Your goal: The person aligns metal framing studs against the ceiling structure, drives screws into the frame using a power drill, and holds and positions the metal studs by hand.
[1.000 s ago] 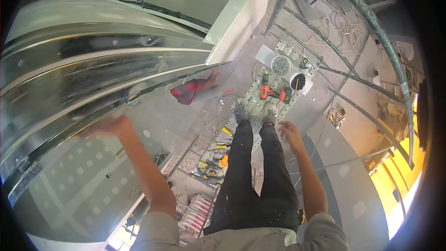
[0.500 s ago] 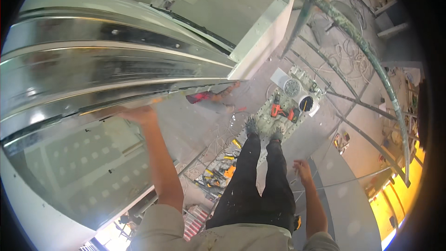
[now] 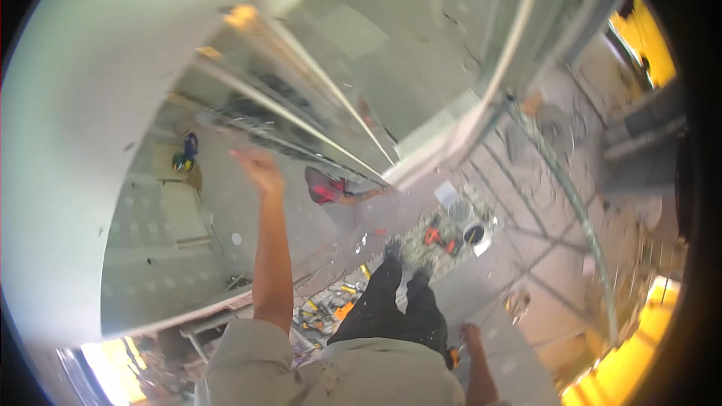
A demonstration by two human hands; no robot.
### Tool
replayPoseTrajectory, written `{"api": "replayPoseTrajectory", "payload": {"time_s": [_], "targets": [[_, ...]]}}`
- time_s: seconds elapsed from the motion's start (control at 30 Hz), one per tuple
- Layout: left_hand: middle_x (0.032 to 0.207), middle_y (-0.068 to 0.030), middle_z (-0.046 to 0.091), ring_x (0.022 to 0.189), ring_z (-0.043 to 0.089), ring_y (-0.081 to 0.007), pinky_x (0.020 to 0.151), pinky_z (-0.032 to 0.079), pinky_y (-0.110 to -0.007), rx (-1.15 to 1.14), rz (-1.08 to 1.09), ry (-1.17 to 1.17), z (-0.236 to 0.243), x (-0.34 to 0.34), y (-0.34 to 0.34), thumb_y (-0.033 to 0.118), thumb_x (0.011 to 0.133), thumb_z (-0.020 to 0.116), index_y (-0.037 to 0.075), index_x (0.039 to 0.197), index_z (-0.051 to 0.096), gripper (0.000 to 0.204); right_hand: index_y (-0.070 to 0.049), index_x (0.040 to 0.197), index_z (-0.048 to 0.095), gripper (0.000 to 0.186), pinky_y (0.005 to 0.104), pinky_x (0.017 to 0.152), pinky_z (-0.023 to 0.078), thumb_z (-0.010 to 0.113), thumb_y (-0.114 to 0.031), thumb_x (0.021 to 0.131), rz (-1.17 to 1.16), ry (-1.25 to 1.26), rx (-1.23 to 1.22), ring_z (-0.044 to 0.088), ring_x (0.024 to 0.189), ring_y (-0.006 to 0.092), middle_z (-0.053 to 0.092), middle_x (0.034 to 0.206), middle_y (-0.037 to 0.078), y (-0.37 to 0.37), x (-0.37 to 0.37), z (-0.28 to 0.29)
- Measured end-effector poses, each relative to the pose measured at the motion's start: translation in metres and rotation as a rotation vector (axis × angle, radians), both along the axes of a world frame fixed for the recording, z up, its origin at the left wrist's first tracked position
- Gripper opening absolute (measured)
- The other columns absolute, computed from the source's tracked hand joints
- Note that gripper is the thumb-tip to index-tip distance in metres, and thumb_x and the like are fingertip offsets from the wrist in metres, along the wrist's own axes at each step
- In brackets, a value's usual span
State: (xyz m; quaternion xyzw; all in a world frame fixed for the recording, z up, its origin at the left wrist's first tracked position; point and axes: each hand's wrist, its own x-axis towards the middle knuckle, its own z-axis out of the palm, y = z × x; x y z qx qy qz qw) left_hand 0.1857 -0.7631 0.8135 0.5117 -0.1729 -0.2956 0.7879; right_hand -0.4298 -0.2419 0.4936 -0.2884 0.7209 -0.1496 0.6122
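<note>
The left hand, the nearer grip, has its fingers stretched out, seemingly bare, just below the metal rails; blur hides any contact. The rails' long axis slants from upper left down to the right. Well below and right of the rails hangs the right hand; I cannot tell its grip.

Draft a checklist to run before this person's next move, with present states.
1. Left hand raised, in view: ok.
2. Left hand touching the metal strips: cannot tell, blurred.
3. Right hand low, apart from the strips: ok.
4. Feet on the speckled platform: ok.
5. Platform ahead free of loose tools: not ok, an orange drill lies there.
6. Drill switched off: cannot tell.
</note>
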Motion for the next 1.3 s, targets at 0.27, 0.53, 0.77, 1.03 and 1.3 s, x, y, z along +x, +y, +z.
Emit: {"api": "replayPoseTrajectory", "payload": {"time_s": [0.27, 0.53, 0.77, 1.03, 1.3], "targets": [[0.088, -0.0040, 0.058, 0.080, 0.052, -0.0113, 0.071, 0.040, -0.024, -0.221, 0.238, -0.192, 0.104, 0.011, -0.034, 0.081, 0.096, 0.024, -0.001, 0.132, 0.055, 0.095, 0.003, 0.108, 0.068, 0.021, 0.0350, 0.072, 0.056, 0.060, -0.007, 0.092, 0.094, -0.023, -0.231, 0.068, 0.081, 0.0251, 0.070, 0.090, 0.014, -0.023, 0.005, 0.034], [0.085, -0.0007, 0.054, 0.079, 0.052, -0.0152, 0.073, 0.043, -0.031, 0.251, -0.116, -0.290, 0.084, -0.003, -0.046, 0.072, 0.102, 0.016, -0.002, 0.144, 0.047, 0.091, 0.002, 0.100, 0.074, 0.026, 0.0380, 0.074, 0.054, 0.059, -0.018, 0.092, 0.708, 0.398, -0.232, 0.067, 0.083, 0.0210, 0.073, 0.089, 0.014, -0.047, -0.023, 0.007], [0.170, -0.0149, 0.008, 0.156, 0.008, -0.0284, 0.125, 0.005, -0.037, -0.237, -0.228, -0.455, 0.105, 0.012, -0.059, 0.077, 0.097, 0.008, 0.000, 0.161, 0.004, 0.101, 0.001, 0.097, 0.074, 0.028, 0.0379, 0.071, 0.054, 0.059, -0.022, 0.093, 0.036, 0.055, -0.104, 0.067, 0.079, 0.0217, 0.072, 0.088, 0.015, -0.092, -0.046, -0.034], [0.164, -0.0120, 0.029, 0.150, 0.027, -0.0255, 0.122, 0.019, -0.034, -0.262, -0.183, -0.195, 0.170, -0.005, -0.064, 0.065, 0.104, 0.024, 0.000, 0.159, 0.022, 0.085, 0.003, 0.112, 0.067, 0.032, 0.0377, 0.068, 0.054, 0.063, -0.021, 0.092, -0.054, 0.014, -0.155, 0.066, 0.075, 0.0248, 0.071, 0.092, 0.018, -0.119, -0.035, 0.015], [0.164, -0.0141, 0.028, 0.151, 0.026, -0.0251, 0.122, 0.018, -0.032, -0.274, -0.266, -0.214, 0.166, 0.008, -0.071, 0.057, 0.107, 0.023, -0.005, 0.158, 0.023, 0.080, 0.004, 0.120, 0.063, 0.037, 0.0378, 0.067, 0.055, 0.064, -0.022, 0.092, 0.746, 0.293, -0.413, 0.066, 0.075, 0.0253, 0.070, 0.094, 0.018, -0.114, -0.053, -0.050]]}}
